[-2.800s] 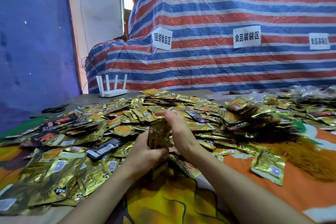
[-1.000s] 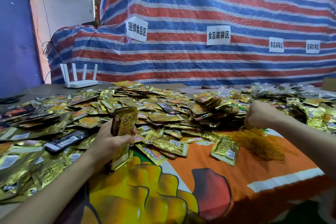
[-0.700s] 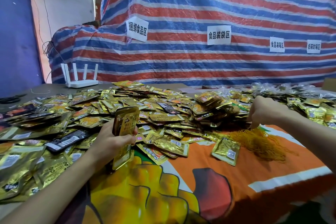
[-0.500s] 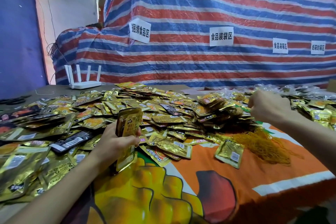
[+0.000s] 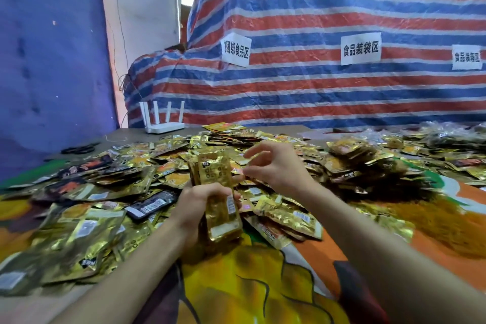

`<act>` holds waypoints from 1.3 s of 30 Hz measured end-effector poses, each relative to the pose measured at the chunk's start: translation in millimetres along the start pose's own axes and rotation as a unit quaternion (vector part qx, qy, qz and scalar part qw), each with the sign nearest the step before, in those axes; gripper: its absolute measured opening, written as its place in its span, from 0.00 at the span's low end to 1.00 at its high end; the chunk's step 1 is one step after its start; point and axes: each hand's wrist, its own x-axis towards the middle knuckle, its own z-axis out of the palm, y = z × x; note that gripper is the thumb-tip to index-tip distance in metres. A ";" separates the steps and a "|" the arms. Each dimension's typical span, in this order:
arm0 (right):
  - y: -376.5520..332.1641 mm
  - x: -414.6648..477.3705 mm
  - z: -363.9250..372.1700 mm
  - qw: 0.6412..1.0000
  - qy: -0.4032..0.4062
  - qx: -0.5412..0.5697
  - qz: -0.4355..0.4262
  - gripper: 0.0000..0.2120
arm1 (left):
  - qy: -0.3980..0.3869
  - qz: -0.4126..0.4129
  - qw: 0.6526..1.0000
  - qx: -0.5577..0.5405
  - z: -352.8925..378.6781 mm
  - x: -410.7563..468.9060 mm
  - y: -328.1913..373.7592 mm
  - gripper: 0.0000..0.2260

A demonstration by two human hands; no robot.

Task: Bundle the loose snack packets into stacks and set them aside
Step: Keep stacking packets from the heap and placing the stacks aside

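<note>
My left hand (image 5: 194, 208) grips an upright stack of gold snack packets (image 5: 219, 192) just above the near table edge. My right hand (image 5: 278, 168) hovers at the stack's top right with thumb and fingers curled in a pinch, apparently on a thin rubber band too fine to see clearly. Loose gold and black packets (image 5: 105, 192) cover the left and middle of the table. A heap of bundled stacks (image 5: 352, 158) lies behind my right hand.
A tangle of orange rubber bands (image 5: 434, 216) lies on the orange and yellow cloth (image 5: 249, 284) at the right. A white router (image 5: 163, 123) and black scissors (image 5: 79, 149) sit at the far left. A striped tarp (image 5: 315, 87) walls off the back.
My right hand left the orange rubber bands and came back left to the top of the stack. My left hand kept holding the stack upright. The camera turned left.
</note>
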 end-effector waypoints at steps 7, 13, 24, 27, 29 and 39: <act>23.1 2.3 24.3 1.000 -0.003 -0.005 -0.010 0.09 | -0.051 -0.044 0.990 -0.122 -6.1 4.4 1.2 0.12; 26.1 -2.5 6.4 0.929 -0.170 0.315 0.093 0.09 | -0.091 -0.056 0.978 -0.182 -14.2 8.4 2.9 0.10; 24.9 -6.8 3.0 0.786 -0.160 0.589 0.101 0.19 | -0.167 -0.084 0.965 -0.184 -9.7 8.3 0.2 0.17; 25.7 -4.6 11.4 0.852 -0.160 0.488 0.102 0.21 | -0.093 -0.083 0.982 -0.140 -11.4 10.7 -1.2 0.13; 25.8 -4.8 15.3 0.876 -0.131 0.453 0.102 0.22 | -0.033 -0.068 0.987 -0.144 -12.7 12.9 -1.7 0.12; 4.4 -23.4 51.1 0.956 -0.088 0.268 0.083 0.26 | 0.137 0.036 0.966 -0.218 -24.4 24.5 5.6 0.12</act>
